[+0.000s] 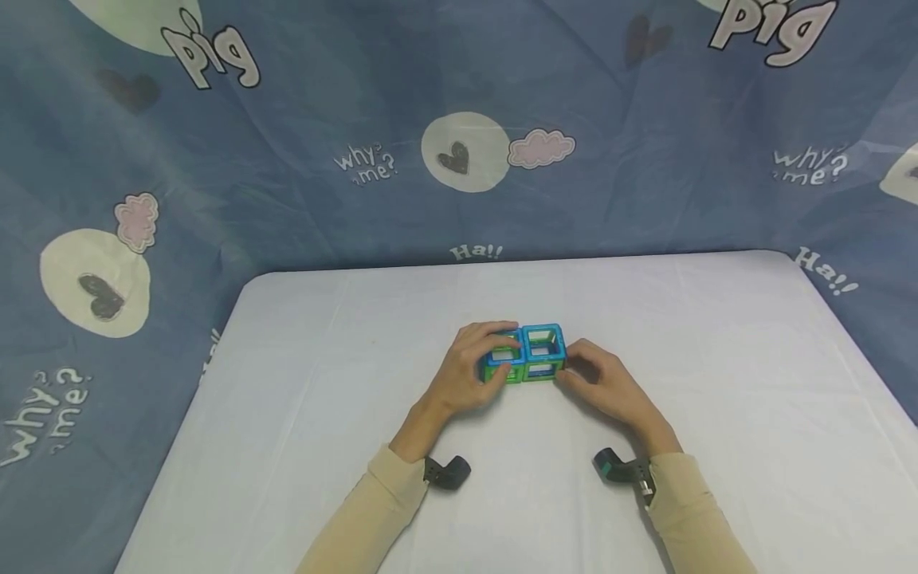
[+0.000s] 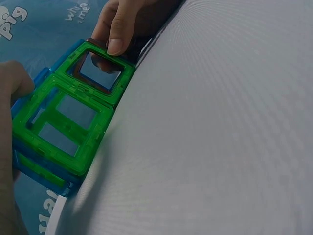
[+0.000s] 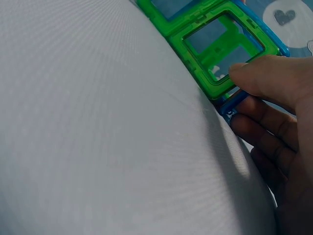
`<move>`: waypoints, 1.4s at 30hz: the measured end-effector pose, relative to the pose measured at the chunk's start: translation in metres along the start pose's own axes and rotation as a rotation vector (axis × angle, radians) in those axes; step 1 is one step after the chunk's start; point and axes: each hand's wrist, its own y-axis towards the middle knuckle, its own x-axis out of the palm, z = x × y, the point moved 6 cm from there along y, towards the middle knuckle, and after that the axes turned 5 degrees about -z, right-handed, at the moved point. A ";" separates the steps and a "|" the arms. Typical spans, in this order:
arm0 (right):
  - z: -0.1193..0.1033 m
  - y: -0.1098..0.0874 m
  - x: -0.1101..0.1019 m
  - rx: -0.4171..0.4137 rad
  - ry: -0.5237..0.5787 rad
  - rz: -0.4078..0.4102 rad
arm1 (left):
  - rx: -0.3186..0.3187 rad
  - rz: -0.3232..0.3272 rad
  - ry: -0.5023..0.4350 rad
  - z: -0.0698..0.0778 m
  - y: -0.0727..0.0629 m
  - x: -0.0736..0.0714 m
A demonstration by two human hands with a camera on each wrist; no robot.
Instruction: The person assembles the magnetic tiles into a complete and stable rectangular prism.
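Two open-framed cubes of magnetic tiles (image 1: 543,343) stand side by side on the white table, joined into one block. Their top frames are blue, and the front frames (image 2: 63,127) are green. My left hand (image 1: 466,369) grips the left cube, thumb at the front and fingers reaching over its top and far side. At the other end, my right hand (image 1: 606,383) holds the right cube by its outer side. In the right wrist view the right thumb (image 3: 264,78) presses the green front frame, with the other fingers curled by the blue side frame.
The white-covered table (image 1: 344,478) has its far edge behind the block. Beyond it hangs a blue printed cloth (image 1: 301,199). A dark wrist camera sits at each sleeve cuff, one at the left (image 1: 448,473) and one at the right (image 1: 613,465).
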 end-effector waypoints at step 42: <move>-0.036 -0.002 -0.006 0.024 0.027 -0.010 | -0.096 -0.023 -0.236 -0.013 -0.002 0.004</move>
